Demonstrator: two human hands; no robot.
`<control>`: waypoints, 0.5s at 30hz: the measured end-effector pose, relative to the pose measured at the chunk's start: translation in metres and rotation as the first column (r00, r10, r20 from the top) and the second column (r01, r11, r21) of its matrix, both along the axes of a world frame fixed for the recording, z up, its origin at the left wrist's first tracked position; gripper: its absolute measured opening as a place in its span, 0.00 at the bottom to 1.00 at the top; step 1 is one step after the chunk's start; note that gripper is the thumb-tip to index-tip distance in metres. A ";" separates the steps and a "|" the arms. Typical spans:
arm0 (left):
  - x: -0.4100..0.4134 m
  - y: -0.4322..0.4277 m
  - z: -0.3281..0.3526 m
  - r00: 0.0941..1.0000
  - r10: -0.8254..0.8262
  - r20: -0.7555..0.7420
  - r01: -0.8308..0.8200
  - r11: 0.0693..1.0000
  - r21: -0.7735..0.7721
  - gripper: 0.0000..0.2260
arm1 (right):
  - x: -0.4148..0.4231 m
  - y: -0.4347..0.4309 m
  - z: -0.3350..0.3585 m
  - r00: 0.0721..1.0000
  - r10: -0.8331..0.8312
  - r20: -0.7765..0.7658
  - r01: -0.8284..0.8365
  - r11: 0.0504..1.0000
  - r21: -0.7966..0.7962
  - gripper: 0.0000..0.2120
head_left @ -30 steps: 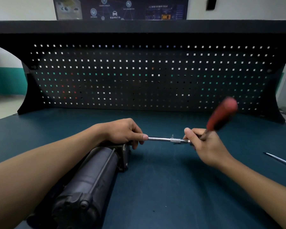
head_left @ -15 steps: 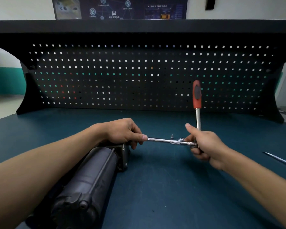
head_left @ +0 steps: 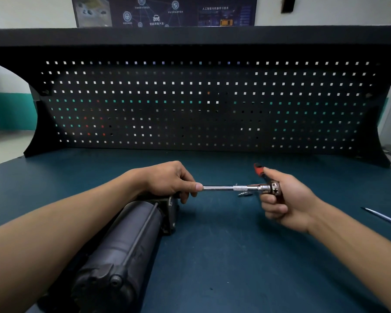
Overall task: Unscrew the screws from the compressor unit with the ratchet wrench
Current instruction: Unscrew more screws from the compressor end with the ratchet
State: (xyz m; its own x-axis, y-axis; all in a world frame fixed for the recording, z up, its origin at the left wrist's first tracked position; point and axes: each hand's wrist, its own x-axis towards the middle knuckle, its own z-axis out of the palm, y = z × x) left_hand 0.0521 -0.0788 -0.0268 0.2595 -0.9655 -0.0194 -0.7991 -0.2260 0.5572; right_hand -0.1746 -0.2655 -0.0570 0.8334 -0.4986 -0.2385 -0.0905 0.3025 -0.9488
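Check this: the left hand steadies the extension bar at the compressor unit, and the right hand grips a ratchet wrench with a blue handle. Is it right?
No. In the head view the ratchet wrench has a red handle, not blue; the left hand, extension bar, compressor unit and right hand are as stated.

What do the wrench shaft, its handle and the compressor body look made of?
Wrench shaft: bright polished steel, apparently chromed, with a knurled band. Handle: red, matte, likely rubber or plastic. Compressor body: dark grey metal, probably painted or cast, dull with faint sheen.
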 end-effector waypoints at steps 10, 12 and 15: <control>-0.002 0.000 -0.002 1.000 0.027 0.013 -0.027 1.000 0.003 0.17 | -0.005 -0.002 -0.011 0.989 -0.013 0.148 0.112 0.720 -0.685 0.17; -0.002 0.001 -0.002 0.999 0.033 0.013 -0.033 0.999 0.018 0.18 | -0.006 0.000 -0.011 0.981 0.025 0.192 0.126 0.669 -0.733 0.17; -0.002 0.003 -0.001 0.999 0.029 0.029 -0.030 0.998 0.052 0.19 | -0.006 0.002 -0.015 0.973 0.067 0.223 0.150 0.551 -0.821 0.16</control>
State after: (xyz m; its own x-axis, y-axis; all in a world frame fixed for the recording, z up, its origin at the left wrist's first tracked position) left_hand 0.0503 -0.0762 -0.0280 0.2889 -0.9553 -0.0621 -0.8068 -0.2779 0.5214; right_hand -0.1806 -0.2638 -0.0721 0.7784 -0.4170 0.4693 0.1261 -0.6284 -0.7676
